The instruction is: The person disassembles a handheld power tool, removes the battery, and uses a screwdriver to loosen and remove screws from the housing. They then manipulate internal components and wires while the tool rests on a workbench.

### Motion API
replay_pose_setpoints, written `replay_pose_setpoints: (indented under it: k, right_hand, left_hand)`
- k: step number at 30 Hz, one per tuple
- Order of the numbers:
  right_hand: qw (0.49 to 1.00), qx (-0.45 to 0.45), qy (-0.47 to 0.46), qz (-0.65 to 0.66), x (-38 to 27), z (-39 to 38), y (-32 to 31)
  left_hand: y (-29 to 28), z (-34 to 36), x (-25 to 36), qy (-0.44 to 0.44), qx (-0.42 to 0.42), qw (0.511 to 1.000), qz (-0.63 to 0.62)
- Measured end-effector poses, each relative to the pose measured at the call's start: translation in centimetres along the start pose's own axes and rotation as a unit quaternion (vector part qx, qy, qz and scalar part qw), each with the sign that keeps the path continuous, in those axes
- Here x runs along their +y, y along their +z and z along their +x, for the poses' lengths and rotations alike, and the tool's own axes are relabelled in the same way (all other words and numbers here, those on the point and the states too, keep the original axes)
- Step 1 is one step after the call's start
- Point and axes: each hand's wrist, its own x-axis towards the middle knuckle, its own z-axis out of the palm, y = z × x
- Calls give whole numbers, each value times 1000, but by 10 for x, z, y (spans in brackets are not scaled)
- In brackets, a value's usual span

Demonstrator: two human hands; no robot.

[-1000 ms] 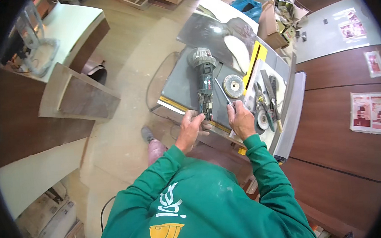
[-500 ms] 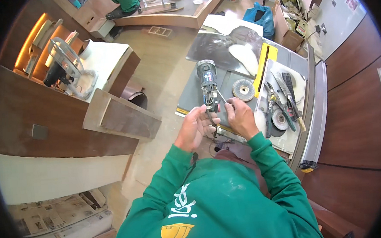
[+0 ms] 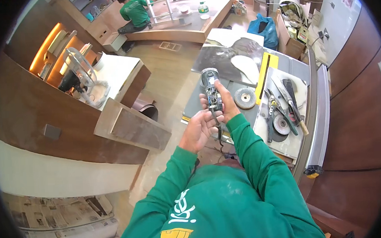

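Note:
An angle grinder (image 3: pixel 210 77) with its rear housing off stands nearly upright over the grey bench, bare wires and inner parts showing at its near end. My right hand (image 3: pixel 228 102) is wrapped around the grinder's body, thumb along its side. At the near end, my left hand (image 3: pixel 196 132) has its fingers curled at the black power cord (image 3: pixel 220 134), which hangs down in front of me. Just right of the grinder, a round grinding wheel (image 3: pixel 244 98) lies flat on the bench. Whether a thin tool is still in my right hand is hidden.
On a pale board to the right lie snips (image 3: pixel 272 114), a brush (image 3: pixel 303 127) and a small disc (image 3: pixel 281 124). A yellow strip (image 3: pixel 266 77) crosses the bench. A fan (image 3: pixel 81 75) stands on the left counter. A person (image 3: pixel 135 12) in green sits far off.
My right hand has moved from beside the grinder's near end, where it held a thin rod, to a grip around its body. The grinder has shifted slightly nearer; my left hand stays by the cord.

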Motion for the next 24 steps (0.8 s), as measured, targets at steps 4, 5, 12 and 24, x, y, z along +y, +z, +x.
replay_pose_setpoints:
  k: [4,5,12,24]
  right_hand:
    - [1000,-6,16,-16,5,21,0]
    - [1000,-2,1,-14,4,23,3]
    - [996,-18,1,82,4,27,22]
    - [997,28,-13,68,-1,33,31]
  left_hand:
    - [15,-23,-1,70,90,987,113]
    - [22,-27,-1,93,118,977,151]
    - [17,-24,-7,186,155,945,221]
    - [25,-13,6,206,153,950,179]
